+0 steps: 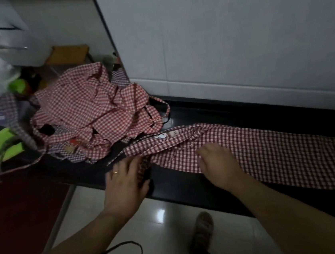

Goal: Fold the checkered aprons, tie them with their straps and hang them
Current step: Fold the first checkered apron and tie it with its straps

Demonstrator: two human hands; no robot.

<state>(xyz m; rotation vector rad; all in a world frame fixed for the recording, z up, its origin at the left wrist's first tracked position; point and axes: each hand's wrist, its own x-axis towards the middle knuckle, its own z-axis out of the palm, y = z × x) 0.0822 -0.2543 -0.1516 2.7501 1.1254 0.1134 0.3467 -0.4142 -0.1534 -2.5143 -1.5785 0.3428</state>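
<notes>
Fingers (130, 162) of left hand (125, 181) lie straight and spread at the bunched end of the apron (269, 152). Right hand (216, 163) rests on the cloth, fingers tucked under, grip unclear. Apron lies long across the counter (186, 187). Best: flatten, square the edges, pin the middle, fold over. Tangled pile (85, 109) crowds the left; wall (225, 36) is close behind.

Matt checked cloth apron (269, 150), glossy blk ledge (190, 189), shiny floor tiles (162, 217)

Apron heap (98, 111) crowding ledge (244, 114) left
</notes>
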